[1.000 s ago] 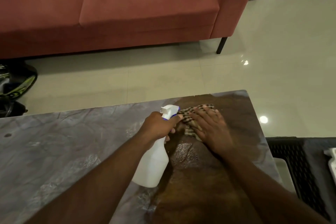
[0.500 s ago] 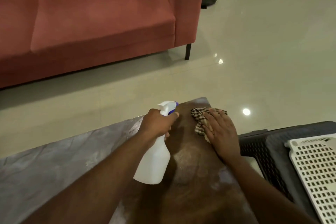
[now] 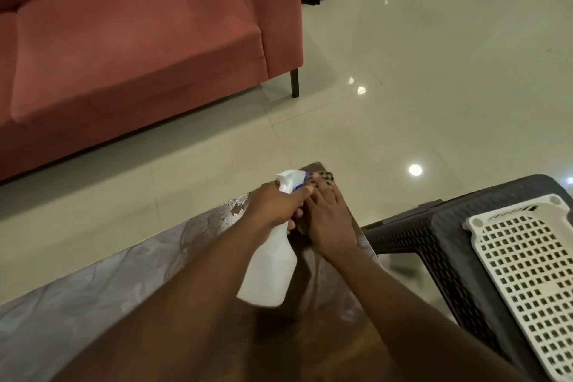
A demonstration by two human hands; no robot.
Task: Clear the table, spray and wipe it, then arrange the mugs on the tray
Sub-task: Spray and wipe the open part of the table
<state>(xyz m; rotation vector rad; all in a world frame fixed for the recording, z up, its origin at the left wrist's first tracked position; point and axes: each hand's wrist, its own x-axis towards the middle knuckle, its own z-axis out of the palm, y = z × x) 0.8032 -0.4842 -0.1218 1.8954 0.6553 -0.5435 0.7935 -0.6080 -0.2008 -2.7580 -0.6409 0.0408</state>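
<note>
Fingers of the left hand curl round the neck of a white spray bottle, the grip closed just under the blue-trimmed nozzle, while the right hand lies flat with straight fingers pressing a checked cloth onto the far corner of the table. Below the grip the bottle's plastic body hangs tilted above the table; it looks light, rigid and smooth, likely slick where wet, so the neck is the sure place to hold it. Beyond the right hand's fingertips the soft cloth shows only as a bunched edge; it should drag easily under palm pressure. Left of the grip, droplets glisten on the table edge. Well right of both hands, a white perforated tray rests on a dark woven stool. No mugs are visible.
</note>
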